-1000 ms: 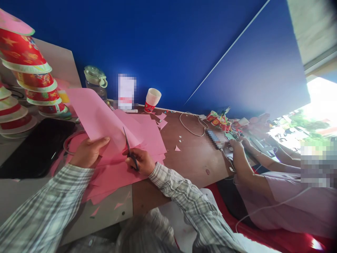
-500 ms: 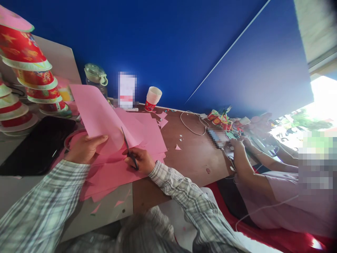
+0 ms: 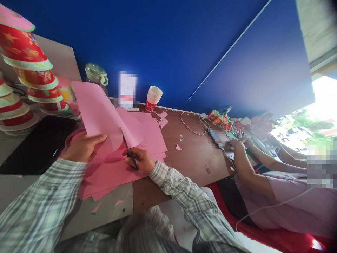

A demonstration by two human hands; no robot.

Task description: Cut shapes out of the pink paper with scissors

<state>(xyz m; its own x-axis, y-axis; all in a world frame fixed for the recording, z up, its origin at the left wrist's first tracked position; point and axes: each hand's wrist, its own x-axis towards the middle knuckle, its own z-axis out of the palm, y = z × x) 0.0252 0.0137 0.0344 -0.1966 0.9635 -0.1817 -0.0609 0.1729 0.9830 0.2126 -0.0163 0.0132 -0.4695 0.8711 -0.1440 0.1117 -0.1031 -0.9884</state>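
Note:
My left hand [image 3: 83,147] holds up a pink paper sheet [image 3: 98,110] by its lower edge, above a pile of pink sheets [image 3: 123,172] on the brown table [image 3: 195,158]. My right hand [image 3: 139,160] grips dark scissors [image 3: 126,147], whose blades point up into the raised sheet's right edge. A curved flap of the sheet hangs beside the blades. Both my sleeves are grey plaid.
Stacked red paper cups [image 3: 28,66] stand at far left beside a black tablet [image 3: 34,144]. A lidded jar [image 3: 96,77], a red-and-white cup [image 3: 153,98] and a white cable [image 3: 193,124] sit further back. Another person's arms [image 3: 244,165] work at the right among small craft pieces [image 3: 222,121].
The raised pink sheet has shifted slightly up and right in my left hand, and the scissors have advanced a little further into it. The person at right has barely moved.

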